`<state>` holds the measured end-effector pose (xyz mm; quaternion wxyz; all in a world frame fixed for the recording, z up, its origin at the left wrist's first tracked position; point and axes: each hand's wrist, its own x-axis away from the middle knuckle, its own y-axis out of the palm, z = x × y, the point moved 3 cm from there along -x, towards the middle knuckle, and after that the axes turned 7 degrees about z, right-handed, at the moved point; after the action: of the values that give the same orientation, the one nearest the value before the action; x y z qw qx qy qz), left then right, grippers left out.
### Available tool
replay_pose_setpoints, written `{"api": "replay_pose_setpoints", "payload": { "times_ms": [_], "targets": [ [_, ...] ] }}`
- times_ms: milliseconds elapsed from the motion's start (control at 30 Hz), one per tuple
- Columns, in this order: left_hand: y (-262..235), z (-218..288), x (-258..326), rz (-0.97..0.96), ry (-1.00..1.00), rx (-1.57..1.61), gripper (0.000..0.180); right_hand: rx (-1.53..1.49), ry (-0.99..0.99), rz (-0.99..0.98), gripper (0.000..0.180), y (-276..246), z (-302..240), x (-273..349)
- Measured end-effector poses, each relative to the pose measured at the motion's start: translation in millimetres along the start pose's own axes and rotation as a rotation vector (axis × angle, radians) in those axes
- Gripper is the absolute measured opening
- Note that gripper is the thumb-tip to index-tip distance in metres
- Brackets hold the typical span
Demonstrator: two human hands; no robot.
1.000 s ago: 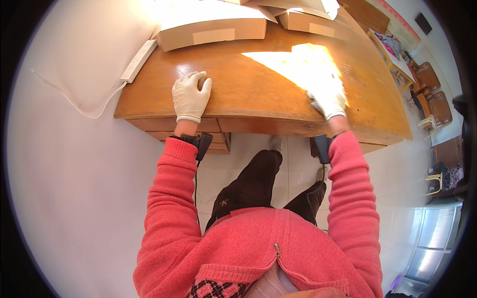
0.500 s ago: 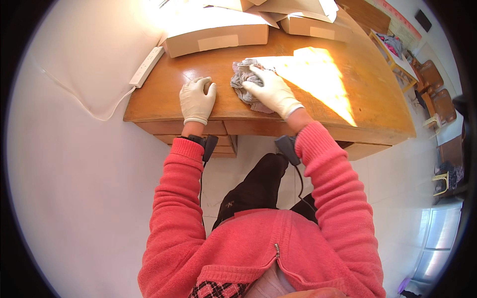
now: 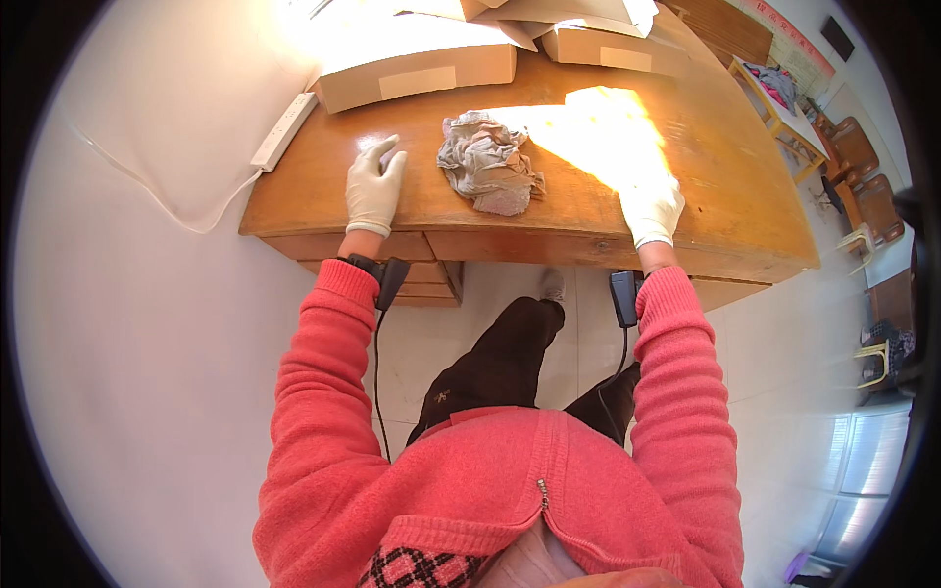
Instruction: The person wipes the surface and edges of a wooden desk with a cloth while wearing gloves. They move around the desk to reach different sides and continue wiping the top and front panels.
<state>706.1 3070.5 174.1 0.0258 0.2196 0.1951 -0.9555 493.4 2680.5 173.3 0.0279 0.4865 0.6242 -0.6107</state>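
Strong daylight falls from beyond the far edge of the wooden desk [image 3: 549, 211], leaving a blown-out patch of glare on its top right of the crumpled cloth [image 3: 488, 162]; the right hand [image 3: 652, 211] lies in that patch, its glove nearly washed out. The cardboard boxes [image 3: 421, 69] at the desk's far edge are overexposed. Fisheye distortion bends the desk's edges; a black vignette rings the frame. Focus is sharp at the desk, softer toward the rim.

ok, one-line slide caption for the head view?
Gloved left hand and right hand rest flat on a wooden desk, a crumpled grey rag lying between them.
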Motion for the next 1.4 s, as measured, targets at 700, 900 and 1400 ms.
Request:
{"api": "replay_pose_setpoints", "payload": {
  "times_ms": [700, 900, 1400],
  "targets": [
    [165, 124, -43, -0.538, 0.388, -0.606, 0.067, -0.127, -0.013, 0.052, 0.026, -2, 7, 1],
    [129, 64, -94, -0.423, 0.067, -0.692, 0.075, -0.216, 0.021, 0.04, 0.021, 0, 11, 1],
    [-16, -64, -165, -0.194, -0.016, -0.875, 0.069, -0.205, 0.016, 0.082, 0.019, 0, 11, 2]
  ]
}}
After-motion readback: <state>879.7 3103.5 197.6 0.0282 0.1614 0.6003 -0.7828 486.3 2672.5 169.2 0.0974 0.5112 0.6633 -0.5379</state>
